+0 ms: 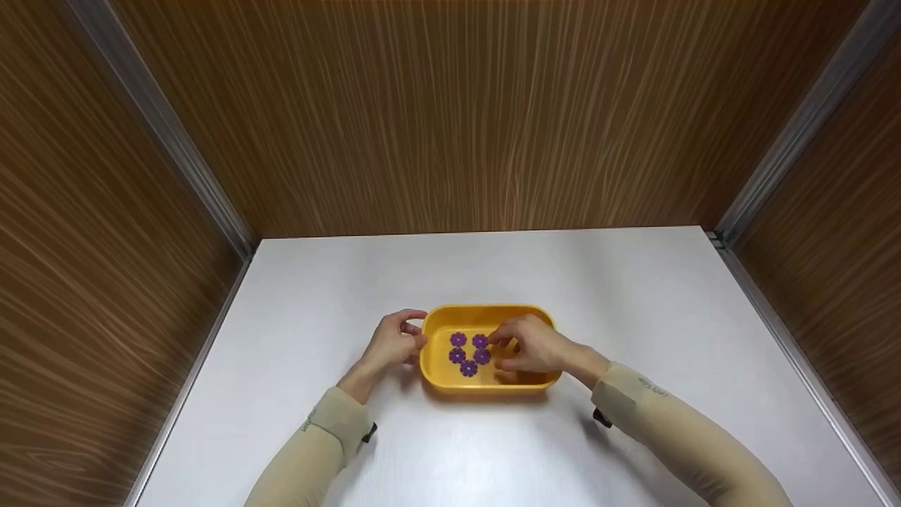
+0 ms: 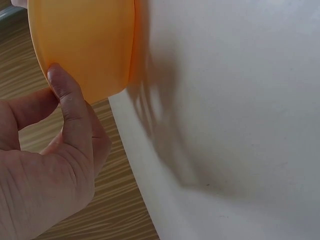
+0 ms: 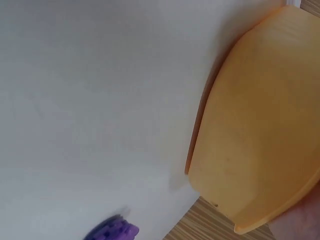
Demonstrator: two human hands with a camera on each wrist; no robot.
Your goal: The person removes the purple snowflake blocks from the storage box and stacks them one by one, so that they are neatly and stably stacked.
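A yellow rectangular tray [image 1: 450, 386] stands on the white table. Several purple flower-shaped pieces [image 1: 469, 368] lie in a V on its floor, toward the left half. At the tray's left end my left hand [image 1: 393, 343] holds the rim; the left wrist view shows thumb and fingers against the orange-looking wall [image 2: 100, 40]. My right hand [image 1: 536, 345] reaches into the tray over the right wall. Its fingertip is at the upper right flower, with the thumb spread apart from it. In the right wrist view the tray's outer wall [image 3: 250, 125] hides most of that hand.
Wood-grain panels [image 1: 486, 113] rise behind and on both sides of the white table [image 1: 324, 282]. A purple, bumpy object [image 3: 112, 229] shows at the bottom edge of the right wrist view, outside the tray.
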